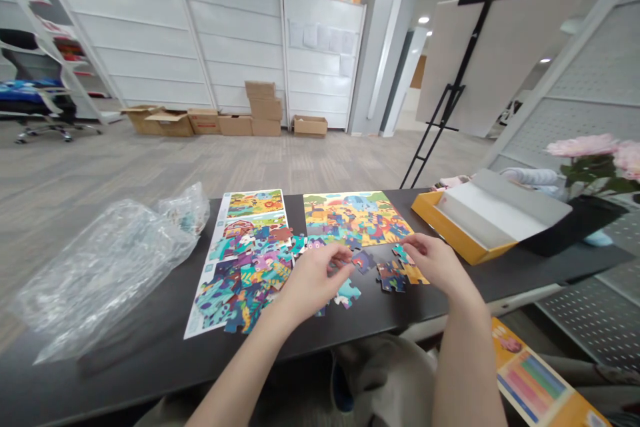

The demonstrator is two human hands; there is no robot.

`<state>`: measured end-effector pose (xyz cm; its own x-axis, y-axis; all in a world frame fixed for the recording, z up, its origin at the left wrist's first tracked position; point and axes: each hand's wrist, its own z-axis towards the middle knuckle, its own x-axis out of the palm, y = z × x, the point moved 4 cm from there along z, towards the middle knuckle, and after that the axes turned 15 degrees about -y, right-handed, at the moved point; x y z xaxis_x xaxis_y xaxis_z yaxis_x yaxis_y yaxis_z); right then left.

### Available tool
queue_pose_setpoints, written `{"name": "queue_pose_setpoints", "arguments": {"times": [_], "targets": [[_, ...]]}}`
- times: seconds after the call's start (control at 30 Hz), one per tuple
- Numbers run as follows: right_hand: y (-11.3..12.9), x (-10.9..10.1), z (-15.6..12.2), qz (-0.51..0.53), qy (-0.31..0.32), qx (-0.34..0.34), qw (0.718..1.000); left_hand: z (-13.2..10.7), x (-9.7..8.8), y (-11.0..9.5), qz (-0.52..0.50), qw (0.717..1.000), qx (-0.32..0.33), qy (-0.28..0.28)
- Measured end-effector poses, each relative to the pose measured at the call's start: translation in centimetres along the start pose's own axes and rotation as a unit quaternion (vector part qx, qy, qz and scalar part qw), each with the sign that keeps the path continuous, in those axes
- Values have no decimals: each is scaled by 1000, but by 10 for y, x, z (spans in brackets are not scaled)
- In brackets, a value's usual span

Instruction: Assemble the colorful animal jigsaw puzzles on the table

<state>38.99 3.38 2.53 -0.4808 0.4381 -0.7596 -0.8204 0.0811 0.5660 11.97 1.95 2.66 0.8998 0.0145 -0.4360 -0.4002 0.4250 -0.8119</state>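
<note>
The left hand (pixel 315 280) is held over loose puzzle pieces (pixel 349 292) near the front edge of the tabletop (pixel 150 353), fingers pinched together; whether a piece is between them cannot be told. The right hand (pixel 436 263) is laid w/ bent fingers on a small joined cluster (pixel 393 275); its grip is not visible. Probable risks: edge pieces could be swept off by a wrist, and the cluster could be pulled apart if lifted by one corner.

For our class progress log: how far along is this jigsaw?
Done: the upper part of the puzzle picture looks joined. In hand: the left hand and right hand touch small pieces at its ragged lower edge. Left: a pile of loose pieces on the printed sheet.
</note>
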Motion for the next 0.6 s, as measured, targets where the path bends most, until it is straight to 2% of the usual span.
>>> {"name": "queue_pose_setpoints", "arguments": {"times": [0.13,0.23,0.43,0.6], "targets": [[-17,-7,1,-28,-32,28,999,-5,25,-12,143,982,106,60],[-27,-8,4,-44,-39,38,998,-8,44,-19,200,963,156,91],[-40,7,4,-34,2,22,999,-10,72,-25,215,954,186,94],[-40,16,4,-55,15,-9,998,-11,84,-26,230,950,189,94]]}}
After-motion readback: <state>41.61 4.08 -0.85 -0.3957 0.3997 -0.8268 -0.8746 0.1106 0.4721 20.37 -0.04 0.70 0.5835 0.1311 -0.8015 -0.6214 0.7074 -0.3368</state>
